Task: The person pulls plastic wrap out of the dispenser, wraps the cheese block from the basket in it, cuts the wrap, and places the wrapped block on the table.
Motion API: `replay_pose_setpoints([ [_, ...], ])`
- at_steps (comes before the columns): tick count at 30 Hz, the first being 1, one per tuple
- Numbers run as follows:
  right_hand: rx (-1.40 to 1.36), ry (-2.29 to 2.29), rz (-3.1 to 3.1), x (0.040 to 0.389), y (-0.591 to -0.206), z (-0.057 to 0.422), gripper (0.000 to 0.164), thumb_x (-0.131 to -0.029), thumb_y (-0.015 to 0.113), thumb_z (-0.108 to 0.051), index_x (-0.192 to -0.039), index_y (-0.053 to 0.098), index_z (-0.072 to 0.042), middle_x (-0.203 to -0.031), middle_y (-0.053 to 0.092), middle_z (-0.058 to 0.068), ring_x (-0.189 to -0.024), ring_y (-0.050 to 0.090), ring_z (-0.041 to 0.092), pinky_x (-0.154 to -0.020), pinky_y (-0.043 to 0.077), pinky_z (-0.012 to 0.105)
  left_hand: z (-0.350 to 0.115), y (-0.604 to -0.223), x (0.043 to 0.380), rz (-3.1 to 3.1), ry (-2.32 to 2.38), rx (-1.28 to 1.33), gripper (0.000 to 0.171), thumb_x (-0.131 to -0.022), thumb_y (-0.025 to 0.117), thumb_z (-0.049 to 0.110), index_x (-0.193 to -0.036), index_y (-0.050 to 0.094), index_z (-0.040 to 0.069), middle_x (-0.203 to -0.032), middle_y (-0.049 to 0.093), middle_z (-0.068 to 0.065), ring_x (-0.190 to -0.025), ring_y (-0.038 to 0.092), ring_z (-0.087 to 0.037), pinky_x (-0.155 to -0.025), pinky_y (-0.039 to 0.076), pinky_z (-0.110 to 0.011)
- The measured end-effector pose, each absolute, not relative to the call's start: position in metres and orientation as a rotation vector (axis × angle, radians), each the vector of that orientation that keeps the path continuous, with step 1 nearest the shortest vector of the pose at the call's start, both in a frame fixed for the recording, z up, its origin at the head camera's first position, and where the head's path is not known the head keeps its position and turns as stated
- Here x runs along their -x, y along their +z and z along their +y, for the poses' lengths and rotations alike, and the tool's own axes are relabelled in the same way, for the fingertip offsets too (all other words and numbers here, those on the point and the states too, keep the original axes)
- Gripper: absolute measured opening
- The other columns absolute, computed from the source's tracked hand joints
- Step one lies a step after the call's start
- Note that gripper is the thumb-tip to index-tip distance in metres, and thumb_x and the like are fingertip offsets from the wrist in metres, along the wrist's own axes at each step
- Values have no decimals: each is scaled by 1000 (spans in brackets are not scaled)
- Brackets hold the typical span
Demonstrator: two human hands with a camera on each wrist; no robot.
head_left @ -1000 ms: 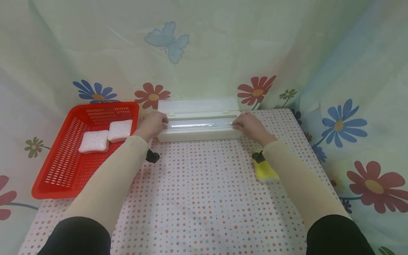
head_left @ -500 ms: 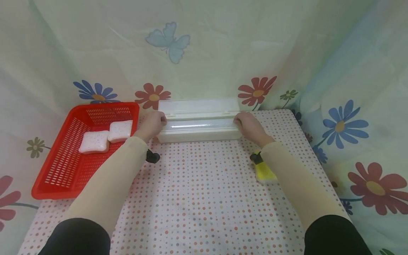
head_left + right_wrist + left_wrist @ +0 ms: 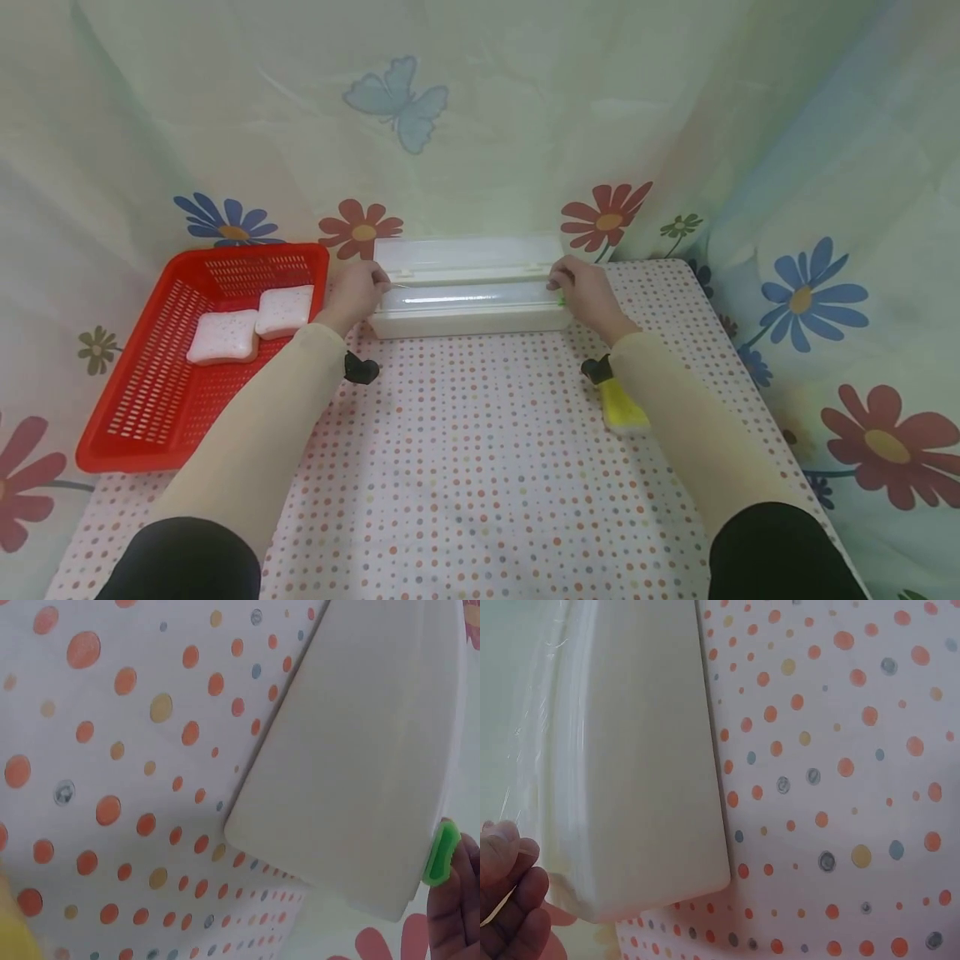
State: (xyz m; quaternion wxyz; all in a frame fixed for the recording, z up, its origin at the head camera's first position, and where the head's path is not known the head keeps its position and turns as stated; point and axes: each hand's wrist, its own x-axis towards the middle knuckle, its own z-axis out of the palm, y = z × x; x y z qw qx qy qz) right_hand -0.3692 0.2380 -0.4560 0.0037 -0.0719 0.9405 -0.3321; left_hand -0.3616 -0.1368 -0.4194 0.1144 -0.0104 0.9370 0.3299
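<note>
1. A red perforated plastic basket (image 3: 150, 392) at the table's left holds two white speckled sponge pads (image 3: 251, 325).
2. The left hand (image 3: 358, 292) pinches the film's left corner, fingers curled.
3. The long white plastic cling-film dispenser box (image 3: 472, 315) lies at the back, lid up, exposing the clear film (image 3: 472, 293).
4. The right hand (image 3: 585, 292) pinches the film's right corner, so the sheet stays level.
5. A yellow sponge (image 3: 622, 410) lies under the right forearm.

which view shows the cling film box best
The head view: the whole cling film box shows, lid open, a hand at each end. The left wrist view and right wrist view show only one end each.
</note>
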Motion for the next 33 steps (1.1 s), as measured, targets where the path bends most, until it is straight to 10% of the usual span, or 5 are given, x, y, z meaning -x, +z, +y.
replay_pose_setpoints([
  [8, 201, -1140, 2891, 372, -456, 242, 30, -102, 63, -17, -128, 64, -4, -126, 68, 18, -120, 63, 35, -105, 53, 49, -138, -422, 368, 2787, 947, 75, 25, -102, 63, 19, -124, 63, 9, -117, 65, -12, -106, 57, -31, -100, 56, -41],
  [33, 164, -1210, 3062, 367, -456, 221, 20, -104, 58, -12, -114, 69, 2, -107, 72, 20, -100, 68, 33, -91, 56, 46, -136, -415, 363, 2793, 946, 76, 23, -103, 61, 17, -123, 63, 6, -117, 64, -14, -106, 57, -32, -102, 56, -41],
])
